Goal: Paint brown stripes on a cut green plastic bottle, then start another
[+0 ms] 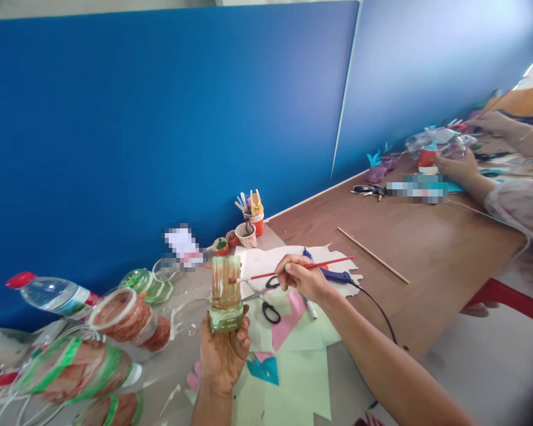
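My left hand [222,355] is wrapped round the base of a cut plastic bottle piece [225,290], held upright; the piece is smeared with green and brown paint. My right hand [302,277] pinches a red-handled paintbrush [293,269], and the brush tip touches the right side of the bottle piece. Scissors [270,307] lie on the table just below the brush. A blue glue gun [331,273] with a black cord lies behind my right hand.
Painted bottle halves [128,322] and a water bottle with a red cap [55,294] lie at the left. Paint cups [247,234] and a cup of sticks stand by the blue wall. Paper sheets [293,373] cover the near table; a thin stick [373,254] lies beyond. Another person's hands [459,168] work at the far right.
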The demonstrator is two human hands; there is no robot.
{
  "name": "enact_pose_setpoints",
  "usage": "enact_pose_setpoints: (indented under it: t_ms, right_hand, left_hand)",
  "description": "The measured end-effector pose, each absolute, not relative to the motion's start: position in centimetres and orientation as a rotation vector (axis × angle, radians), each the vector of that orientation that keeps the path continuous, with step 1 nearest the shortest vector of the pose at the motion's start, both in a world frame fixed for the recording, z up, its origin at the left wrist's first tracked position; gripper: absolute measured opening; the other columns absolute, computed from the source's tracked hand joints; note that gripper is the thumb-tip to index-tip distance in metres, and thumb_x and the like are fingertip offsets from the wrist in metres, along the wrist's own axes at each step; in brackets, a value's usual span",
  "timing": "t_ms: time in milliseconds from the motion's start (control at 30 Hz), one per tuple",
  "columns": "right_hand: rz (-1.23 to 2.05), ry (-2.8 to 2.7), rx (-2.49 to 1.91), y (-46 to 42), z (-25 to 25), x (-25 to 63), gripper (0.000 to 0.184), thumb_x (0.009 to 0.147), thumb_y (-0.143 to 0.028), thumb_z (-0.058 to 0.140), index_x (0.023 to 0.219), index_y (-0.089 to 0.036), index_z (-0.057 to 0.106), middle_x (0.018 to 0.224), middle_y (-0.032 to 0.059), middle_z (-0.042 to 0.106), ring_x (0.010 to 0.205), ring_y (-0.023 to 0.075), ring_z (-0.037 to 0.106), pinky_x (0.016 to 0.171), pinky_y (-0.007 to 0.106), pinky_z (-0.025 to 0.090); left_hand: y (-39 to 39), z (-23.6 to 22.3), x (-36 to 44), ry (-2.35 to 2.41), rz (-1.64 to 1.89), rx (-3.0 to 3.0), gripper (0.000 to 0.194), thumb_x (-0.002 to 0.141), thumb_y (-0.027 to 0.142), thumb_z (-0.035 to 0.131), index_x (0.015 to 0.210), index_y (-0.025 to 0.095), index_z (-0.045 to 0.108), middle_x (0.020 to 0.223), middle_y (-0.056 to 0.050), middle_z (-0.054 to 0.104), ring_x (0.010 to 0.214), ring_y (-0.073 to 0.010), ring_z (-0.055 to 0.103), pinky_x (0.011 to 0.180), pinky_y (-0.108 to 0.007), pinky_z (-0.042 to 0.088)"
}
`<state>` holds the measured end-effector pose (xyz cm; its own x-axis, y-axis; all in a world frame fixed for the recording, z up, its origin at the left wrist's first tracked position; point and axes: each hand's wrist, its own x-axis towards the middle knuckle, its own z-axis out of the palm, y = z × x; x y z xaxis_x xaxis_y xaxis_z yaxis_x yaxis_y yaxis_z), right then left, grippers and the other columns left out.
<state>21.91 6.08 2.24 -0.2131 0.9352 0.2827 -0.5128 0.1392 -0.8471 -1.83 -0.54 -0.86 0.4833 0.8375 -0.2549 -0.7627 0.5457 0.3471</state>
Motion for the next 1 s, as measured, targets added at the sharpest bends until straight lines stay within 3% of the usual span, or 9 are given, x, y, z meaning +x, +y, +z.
enact_pose_setpoints:
  t_ms: [233, 500, 800, 1000]
  right_hand:
    - [1.425, -1.150, -0.534, 6.2, 2.1, 22.1, 0.019, 0.077, -0.031, 0.058, 0.074, -0.013, 0.065, 0.050, 0.0029, 0.063, 0.040, 0.0095, 0.049, 0.041, 0.022, 0.025]
    - [1.417, -1.157, -0.525, 6.1, 2.2, 22.2, 0.020, 0.078, -0.032, 0.059, 0.074, -0.013, 0.065, 0.050, 0.0029, 0.063, 0.041, 0.0099, 0.050, 0.041, 0.022, 0.025]
    - [1.389, -1.160, -0.516, 6.2, 2.1, 22.6, 0.021, 0.080, -0.034, 0.059, 0.076, -0.013, 0.065, 0.052, 0.0028, 0.064, 0.043, 0.0098, 0.051, 0.042, 0.021, 0.027]
    - [1.496, -1.284, -0.482, 5.9, 2.0, 22.4, 0.023, 0.080, -0.034, 0.061, 0.076, -0.012, 0.067, 0.053, 0.0030, 0.065, 0.045, 0.0104, 0.054, 0.043, 0.021, 0.029]
  left_hand:
    - [-0.5, -0.9, -2.0, 0.383, 0.972, 0.208, 0.052, 0.086, 0.043, 0.047, 0.112, 0.000, 0.061, 0.083, -0.016, 0.067, 0.061, -0.0145, 0.062, 0.065, -0.029, 0.058]
    - [-0.5, -0.3, -1.7, 0.447, 0.983, 0.217, 0.052, 0.084, 0.043, 0.050, 0.107, -0.003, 0.060, 0.074, -0.012, 0.064, 0.052, -0.0112, 0.057, 0.054, -0.025, 0.055]
    - [-0.6, 0.2, -1.7, 0.492, 0.956, 0.166, 0.050, 0.082, 0.047, 0.052, 0.109, 0.005, 0.057, 0.067, -0.004, 0.057, 0.046, -0.0081, 0.049, 0.048, -0.023, 0.050]
    - [-0.7, 0.7, -1.2, 0.575, 1.020, 0.155, 0.050, 0.088, 0.048, 0.040, 0.100, 0.005, 0.061, 0.065, -0.007, 0.059, 0.044, -0.0078, 0.048, 0.045, -0.022, 0.049]
